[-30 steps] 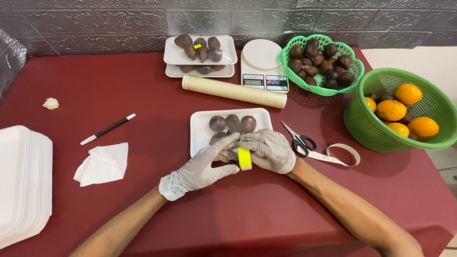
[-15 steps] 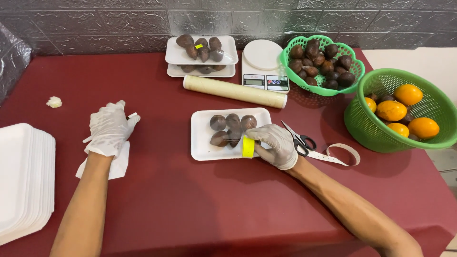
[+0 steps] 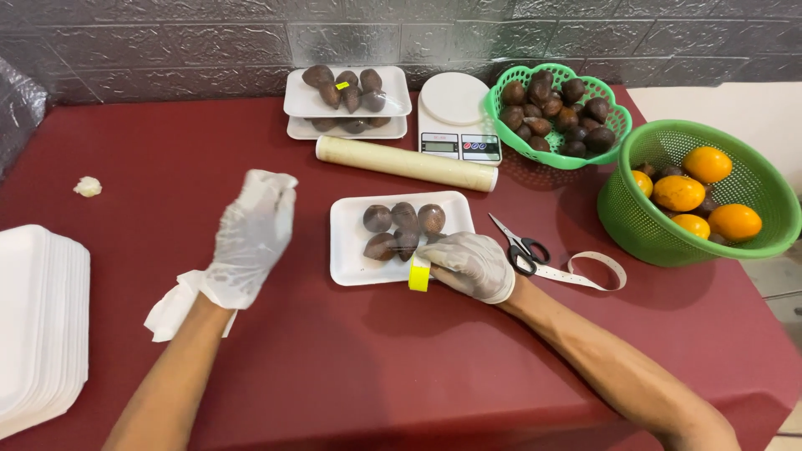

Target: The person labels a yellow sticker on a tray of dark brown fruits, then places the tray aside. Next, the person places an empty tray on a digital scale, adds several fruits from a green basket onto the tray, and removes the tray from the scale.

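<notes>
1. A white foam tray is set on the red table, near the middle, with its long side running left to right. Five brown fruits are held in it, grouped toward its right half.
2. The right hand, gloved, is laid at the tray's lower right corner. Its fingers are closed on a yellow roll of tape, which is held upright on its edge and pressed against the tray's near rim.
3. The left hand, also gloved, is raised above the table to the left of the tray. Nothing is held in it; the fingers are kept loosely together and pointed away from the body. A crumpled white tissue is seen beneath the wrist.
4. The deciding relation is this: the tray lies to the right of the left hand, and the tape sits at the tray's near right corner, so the right hand is by far the nearer to both. A clear gap of bare cloth is left between the left hand and the tray's left edge.
5. Scissors and a loose strip of backing paper are placed just right of the right hand.
6. A roll of cling film is laid beyond the tray, its length nearly parallel to the tray's long side.
</notes>
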